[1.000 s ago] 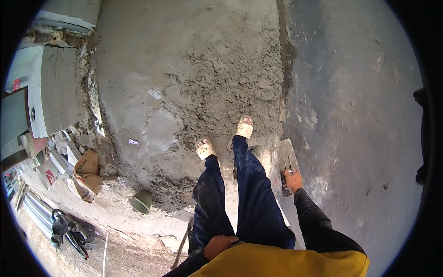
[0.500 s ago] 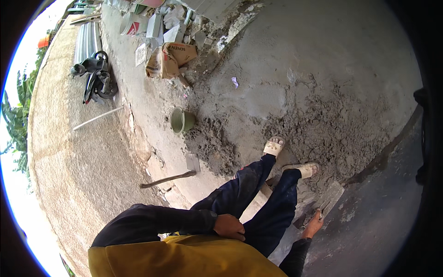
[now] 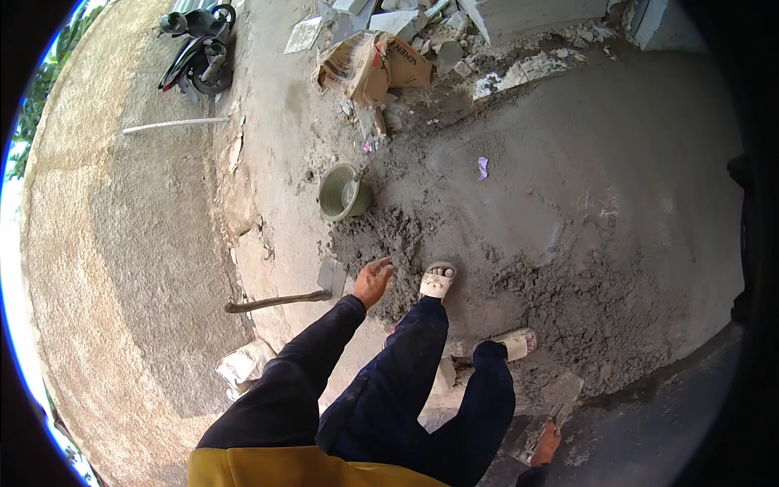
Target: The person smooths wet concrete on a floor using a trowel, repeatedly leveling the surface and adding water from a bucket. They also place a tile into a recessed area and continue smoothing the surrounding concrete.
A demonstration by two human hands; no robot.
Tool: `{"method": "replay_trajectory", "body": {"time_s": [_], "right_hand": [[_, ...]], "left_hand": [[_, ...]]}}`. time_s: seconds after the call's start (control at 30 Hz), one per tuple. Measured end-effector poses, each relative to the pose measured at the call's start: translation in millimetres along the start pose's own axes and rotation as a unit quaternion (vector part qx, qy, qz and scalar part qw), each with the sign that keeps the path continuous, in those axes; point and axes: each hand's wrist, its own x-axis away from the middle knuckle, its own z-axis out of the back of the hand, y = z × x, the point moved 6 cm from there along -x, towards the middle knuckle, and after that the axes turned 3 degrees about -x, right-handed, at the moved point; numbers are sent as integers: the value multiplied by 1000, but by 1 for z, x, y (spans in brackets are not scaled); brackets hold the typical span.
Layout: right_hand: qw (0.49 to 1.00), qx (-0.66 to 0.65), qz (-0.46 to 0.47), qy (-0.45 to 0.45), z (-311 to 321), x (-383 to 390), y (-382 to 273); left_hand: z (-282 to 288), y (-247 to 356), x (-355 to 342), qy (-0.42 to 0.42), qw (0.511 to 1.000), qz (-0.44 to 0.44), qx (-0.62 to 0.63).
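My left hand [image 3: 372, 282] reaches forward over a pile of wet mortar [image 3: 398, 235], holding nothing, its fingers stretched out. Close by it stands a green bucket [image 3: 346, 193], tilted, with a little residue inside. A hoe with a wooden handle [image 3: 276, 302] and a flat grey blade [image 3: 331, 274] lies just left of that hand. At the lower right, my right hand [image 3: 546, 445] is closed around a flat plastering trowel [image 3: 563, 393], held low near the edge of the rough mortar [image 3: 584, 312]. Part of the right forearm is cut off by the lower rim.
My sandalled feet [image 3: 438, 280] stand at the mortar. A torn paper cement bag [image 3: 369, 69] and rubble lie ahead, with a purple scrap [image 3: 483, 168] on the smoothed grey surface [image 3: 641, 154]. A scooter [image 3: 199, 53], white pipe [image 3: 174, 125] and pale sack [image 3: 246, 363] are on the left.
My left hand has swung from my lap out to the mortar near the bucket, its fist opening. The right hand keeps the trowel, now lower in view. My view has shifted left and nearer.
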Motion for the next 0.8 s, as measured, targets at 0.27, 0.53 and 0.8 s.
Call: {"method": "replay_trajectory", "body": {"time_s": [0.27, 0.53, 0.8], "right_hand": [[995, 72, -3, 76, -27, 35, 42], [915, 398, 52, 27, 0, 83, 140], [987, 148, 61, 17, -47, 106, 114]], "left_hand": [[35, -254, -218, 110, 828, 307, 457], [44, -340, -335, 127, 658, 186, 719], [39, -256, -267, 105, 834, 179, 512]]}}
